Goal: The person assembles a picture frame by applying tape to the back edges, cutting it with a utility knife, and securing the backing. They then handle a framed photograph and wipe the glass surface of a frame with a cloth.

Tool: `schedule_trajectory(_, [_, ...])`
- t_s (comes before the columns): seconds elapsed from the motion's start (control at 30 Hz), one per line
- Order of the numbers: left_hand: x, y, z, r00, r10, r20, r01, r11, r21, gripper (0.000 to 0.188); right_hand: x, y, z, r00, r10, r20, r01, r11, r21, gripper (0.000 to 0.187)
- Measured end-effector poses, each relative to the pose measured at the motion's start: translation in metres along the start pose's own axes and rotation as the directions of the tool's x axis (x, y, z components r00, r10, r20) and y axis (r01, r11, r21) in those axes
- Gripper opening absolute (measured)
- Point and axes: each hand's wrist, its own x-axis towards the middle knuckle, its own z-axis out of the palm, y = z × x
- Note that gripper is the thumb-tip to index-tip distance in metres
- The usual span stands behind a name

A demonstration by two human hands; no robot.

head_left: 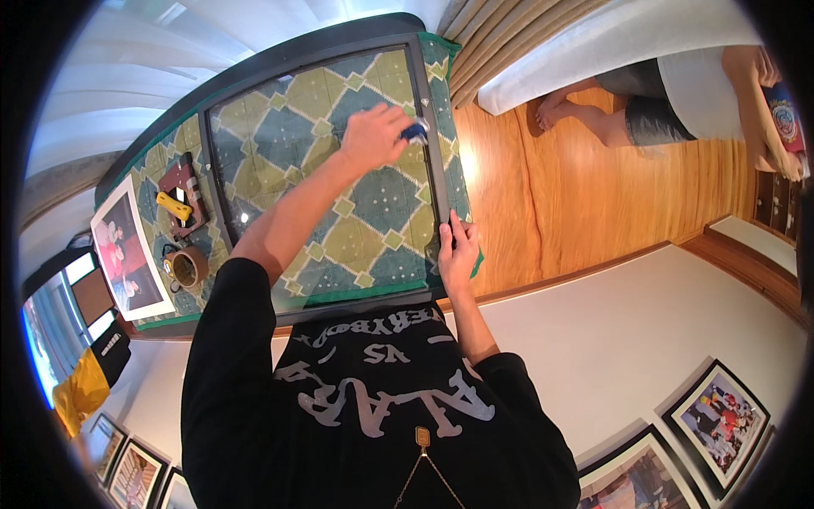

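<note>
A large dark picture frame (434,161) with a clear pane (339,170) lies on a green patterned quilted cloth (440,69). My left hand (373,136) reaches across the pane to the frame's right side. Its fingers are closed on a small blue and white thing (414,131), whose kind I cannot make out, right against the frame's inner edge. My right hand (459,248) grips the right side of the frame nearer to me, thumb on top and fingers around the outer edge.
To the left lie a photo print (131,246), a yellow-handled cutter (174,206) on a dark red case (193,191), and a tape roll (188,266). A person (678,102) sits on the wooden floor (543,212) at right. Framed pictures (721,416) stand lower right.
</note>
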Motion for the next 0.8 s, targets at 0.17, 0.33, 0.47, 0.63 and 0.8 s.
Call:
schedule_trajectory(0.17, [0.045, -0.043, 0.005, 0.997, -0.081, -0.016, 0.083, 0.992, 0.100, 0.023, -0.001, 0.003, 0.000, 1.000, 0.013, 0.022, -0.013, 0.999, -0.030, 0.030])
schedule_trajectory(0.33, [0.075, -0.072, 0.011, 0.976, -0.163, -0.142, 0.183, 0.973, 0.141, 0.024, -0.002, 0.001, 0.000, 0.999, 0.024, 0.028, -0.024, 0.999, -0.022, 0.030])
schedule_trajectory(0.47, [0.090, -0.071, 0.013, 0.927, -0.323, -0.188, 0.357, 0.915, 0.188, 0.026, -0.003, 0.003, 0.001, 1.000, 0.019, 0.016, -0.019, 1.000, -0.018, 0.030])
schedule_trajectory(0.63, [0.081, -0.068, 0.016, 0.793, -0.562, -0.234, 0.599, 0.790, 0.133, 0.028, -0.003, 0.005, 0.000, 0.999, 0.018, 0.039, -0.016, 0.998, -0.068, 0.030])
schedule_trajectory(0.8, [0.029, -0.093, -0.016, 0.670, -0.692, -0.267, 0.739, 0.656, 0.153, 0.032, -0.005, 0.010, 0.000, 0.999, 0.015, 0.043, -0.012, 0.998, -0.058, 0.031])
